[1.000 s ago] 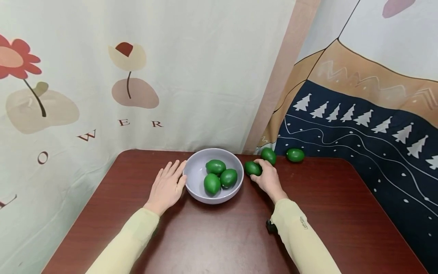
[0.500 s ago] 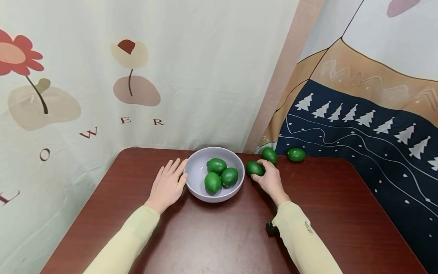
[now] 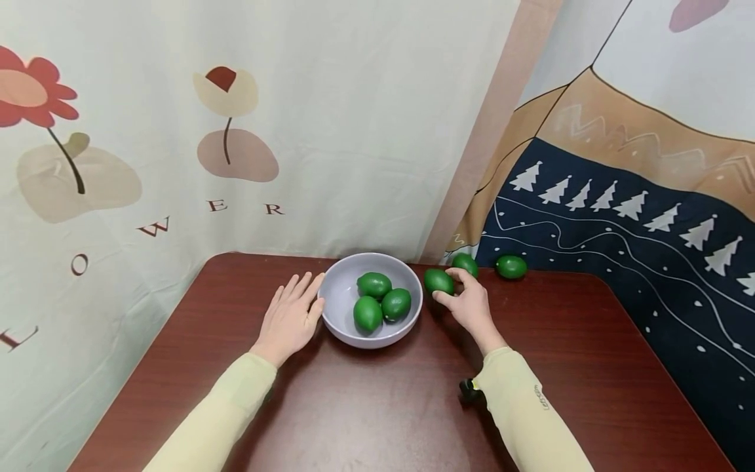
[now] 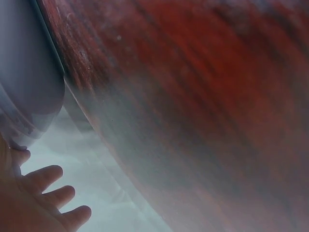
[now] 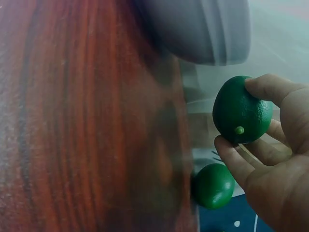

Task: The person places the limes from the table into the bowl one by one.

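Note:
My right hand (image 3: 472, 305) pinches a dark green lime (image 5: 241, 110) between thumb and fingers, just right of the bowl. In the right wrist view the lime is off the table, its pale stem end showing. A lavender-grey bowl (image 3: 337, 322) stands near the back of the table with three limes (image 3: 368, 314) in it. My left hand (image 3: 287, 319) lies with straight, spread fingers against the bowl's left side. The left wrist view shows its fingertips by the outer wall of the bowl (image 4: 34, 72).
Behind the right hand lies another lime (image 3: 466, 264), and farther right one more lime (image 3: 511, 267), both at the back edge of the reddish-brown table (image 3: 366, 406). A printed curtain (image 3: 354, 131) hangs right behind the table.
My right hand has lifted the lime slightly off the table. The left hand stays at the bowl, and the head view has shifted a little.

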Demonstrator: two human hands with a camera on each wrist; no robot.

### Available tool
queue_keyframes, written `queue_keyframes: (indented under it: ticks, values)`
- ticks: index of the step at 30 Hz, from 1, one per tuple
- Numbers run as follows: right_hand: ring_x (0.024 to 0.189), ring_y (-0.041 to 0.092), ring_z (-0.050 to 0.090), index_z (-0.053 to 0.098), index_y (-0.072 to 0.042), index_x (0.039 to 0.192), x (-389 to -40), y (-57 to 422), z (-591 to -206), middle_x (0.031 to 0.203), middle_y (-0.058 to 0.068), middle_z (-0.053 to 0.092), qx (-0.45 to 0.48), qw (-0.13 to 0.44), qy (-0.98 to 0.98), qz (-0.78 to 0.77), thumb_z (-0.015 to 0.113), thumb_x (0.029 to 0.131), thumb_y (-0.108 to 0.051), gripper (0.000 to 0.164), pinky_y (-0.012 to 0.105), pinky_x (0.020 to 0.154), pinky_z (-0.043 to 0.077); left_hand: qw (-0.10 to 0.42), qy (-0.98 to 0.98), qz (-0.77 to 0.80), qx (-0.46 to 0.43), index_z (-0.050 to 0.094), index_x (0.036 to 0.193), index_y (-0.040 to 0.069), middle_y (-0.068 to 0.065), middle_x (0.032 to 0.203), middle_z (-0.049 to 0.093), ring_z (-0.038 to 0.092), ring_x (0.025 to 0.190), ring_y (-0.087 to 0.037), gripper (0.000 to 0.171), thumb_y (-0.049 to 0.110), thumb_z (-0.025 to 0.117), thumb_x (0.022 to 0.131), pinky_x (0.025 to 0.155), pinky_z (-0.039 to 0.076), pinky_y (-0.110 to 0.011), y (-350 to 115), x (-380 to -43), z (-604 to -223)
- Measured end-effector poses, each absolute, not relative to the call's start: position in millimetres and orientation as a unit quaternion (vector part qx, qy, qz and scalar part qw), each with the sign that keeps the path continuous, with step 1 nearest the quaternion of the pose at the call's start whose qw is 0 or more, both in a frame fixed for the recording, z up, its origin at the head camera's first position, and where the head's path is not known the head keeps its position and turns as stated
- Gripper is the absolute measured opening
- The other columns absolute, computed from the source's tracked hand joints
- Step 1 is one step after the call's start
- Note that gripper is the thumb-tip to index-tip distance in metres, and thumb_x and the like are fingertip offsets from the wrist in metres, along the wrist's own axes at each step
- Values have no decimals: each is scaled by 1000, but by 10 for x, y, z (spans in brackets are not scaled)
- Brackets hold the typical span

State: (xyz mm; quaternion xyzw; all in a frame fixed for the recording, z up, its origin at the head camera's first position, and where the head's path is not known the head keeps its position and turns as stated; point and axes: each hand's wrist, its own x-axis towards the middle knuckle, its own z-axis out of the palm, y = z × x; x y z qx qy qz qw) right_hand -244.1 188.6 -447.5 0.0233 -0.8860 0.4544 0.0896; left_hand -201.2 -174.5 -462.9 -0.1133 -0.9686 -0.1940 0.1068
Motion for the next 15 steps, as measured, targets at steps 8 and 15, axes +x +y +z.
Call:
queue_keyframes:
  ticks: [8, 15]
  values:
    - [110, 38, 68, 62, -5, 135, -2409, 1887, -4364, 127, 21, 67, 29, 81, -878, 471, 83, 87, -13, 53, 52, 101, 54, 106, -969, -191, -113, 38, 162, 18, -16, 164, 38, 25, 155, -41, 54, 34, 43, 111, 124, 20, -61, -1739, -2011, -4622]
    - [107, 37, 68, 63, -5, 133, -2402, 1873, -4289, 127, 21, 67, 40, 94, -874, 476, 83, 86, -13, 52, 52, 100, 54, 106, -969, -191, -111, 38, 162, 18, -17, 164, 38, 24, 155, -41, 54, 34, 42, 111, 124, 19, -62, -1740, -2008, -4619]
